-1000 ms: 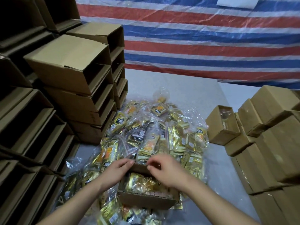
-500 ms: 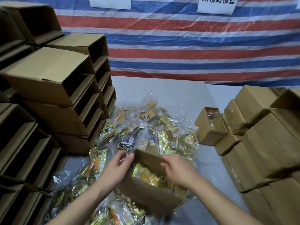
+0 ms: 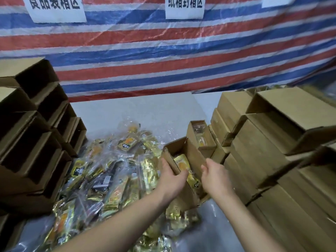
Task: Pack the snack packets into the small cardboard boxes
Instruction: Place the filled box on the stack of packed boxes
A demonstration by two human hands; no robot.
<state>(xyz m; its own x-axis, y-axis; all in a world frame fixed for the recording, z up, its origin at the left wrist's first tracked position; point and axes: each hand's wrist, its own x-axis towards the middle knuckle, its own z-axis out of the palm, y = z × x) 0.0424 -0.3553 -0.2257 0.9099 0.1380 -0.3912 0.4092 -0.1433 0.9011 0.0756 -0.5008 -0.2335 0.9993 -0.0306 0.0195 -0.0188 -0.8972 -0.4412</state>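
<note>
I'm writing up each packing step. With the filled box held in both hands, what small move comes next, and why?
Probably set the held box down beside the open filled box on the right. Gold packets show inside it, and the left hand and right hand grip its sides, tilted toward that stack.

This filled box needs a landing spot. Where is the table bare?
Bare table lies between the packet pile and the striped tarp, flanked by the empty boxes and packed boxes. Another patch shows by the right forearm. The middle is crowded.
</note>
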